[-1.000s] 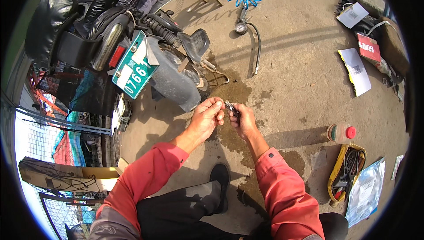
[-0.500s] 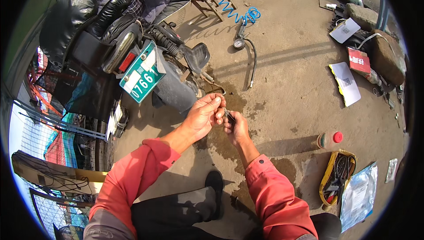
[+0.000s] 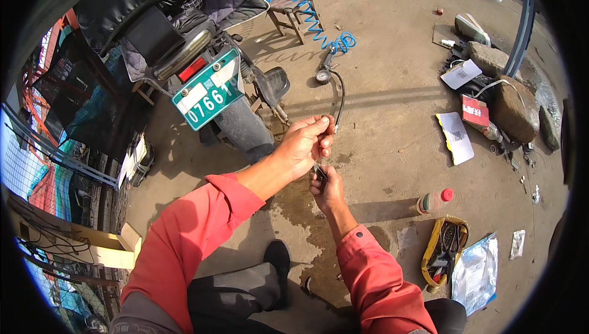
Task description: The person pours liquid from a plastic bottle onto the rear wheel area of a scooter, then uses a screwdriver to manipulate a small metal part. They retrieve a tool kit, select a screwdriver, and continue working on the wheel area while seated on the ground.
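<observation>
My left hand (image 3: pixel 305 145) has its thumb and fingers pinched, raised in front of a motorcycle's rear mudguard (image 3: pixel 239 131); what sits between the fingertips is too small to make out. Just below it, my right hand (image 3: pixel 328 190) grips a dark metal tool (image 3: pixel 320 172), probably pliers, whose tip is partly hidden by the left hand. The motorcycle's green plate (image 3: pixel 202 88) hangs above the mudguard. Beyond the left hand a pressure gauge (image 3: pixel 323 77) with a black hose and a blue coiled hose (image 3: pixel 343 43) lies on the concrete.
A yellow tool case (image 3: pixel 437 236), red-capped bottle (image 3: pixel 429 202) and plastic bag (image 3: pixel 478 266) sit at right. Behind them are stones (image 3: pixel 515 110), cards and a blue post (image 3: pixel 523 27). A wooden stool (image 3: pixel 282 11) stands at the back; a cardboard box (image 3: pixel 123 248) and mesh fencing line the left.
My left hand has risen and moved right, away from the tool in my right hand, which has moved slightly down. The view has tilted, showing more ground at the back.
</observation>
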{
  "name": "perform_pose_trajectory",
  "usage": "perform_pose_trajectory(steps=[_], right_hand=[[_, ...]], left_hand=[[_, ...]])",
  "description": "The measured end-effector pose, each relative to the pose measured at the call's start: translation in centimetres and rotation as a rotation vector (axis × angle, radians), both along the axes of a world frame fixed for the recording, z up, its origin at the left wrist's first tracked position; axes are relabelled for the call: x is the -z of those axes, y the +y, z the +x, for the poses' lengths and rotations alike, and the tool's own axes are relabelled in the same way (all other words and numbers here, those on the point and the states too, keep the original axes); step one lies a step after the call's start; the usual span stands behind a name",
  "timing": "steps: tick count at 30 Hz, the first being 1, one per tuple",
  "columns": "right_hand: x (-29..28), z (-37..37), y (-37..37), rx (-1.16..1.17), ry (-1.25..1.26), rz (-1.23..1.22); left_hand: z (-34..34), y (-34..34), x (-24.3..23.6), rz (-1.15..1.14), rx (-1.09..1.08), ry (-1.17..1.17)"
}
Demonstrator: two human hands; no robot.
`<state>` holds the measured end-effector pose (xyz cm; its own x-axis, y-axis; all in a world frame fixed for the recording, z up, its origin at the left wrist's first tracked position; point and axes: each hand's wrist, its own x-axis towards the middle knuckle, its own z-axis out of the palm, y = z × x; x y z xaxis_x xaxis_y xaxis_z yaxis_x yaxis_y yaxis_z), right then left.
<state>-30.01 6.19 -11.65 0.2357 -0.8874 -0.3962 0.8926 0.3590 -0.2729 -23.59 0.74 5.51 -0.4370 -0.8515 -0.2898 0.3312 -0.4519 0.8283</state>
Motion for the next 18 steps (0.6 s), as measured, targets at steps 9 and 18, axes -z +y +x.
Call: perform_pose_trajectory(steps=[9, 18], right_hand=[[-0.6, -4.4, 1.4, 0.050, 0.100, -0.020], [-2.6, -7.7, 3.2, 0.127, 0.238, -0.033]], left_hand=[[-5.7, -0.7, -1.6, -0.036, 0.062, 0.163], [-9.2, -0.9, -2.0, 0.005, 0.115, 0.169]])
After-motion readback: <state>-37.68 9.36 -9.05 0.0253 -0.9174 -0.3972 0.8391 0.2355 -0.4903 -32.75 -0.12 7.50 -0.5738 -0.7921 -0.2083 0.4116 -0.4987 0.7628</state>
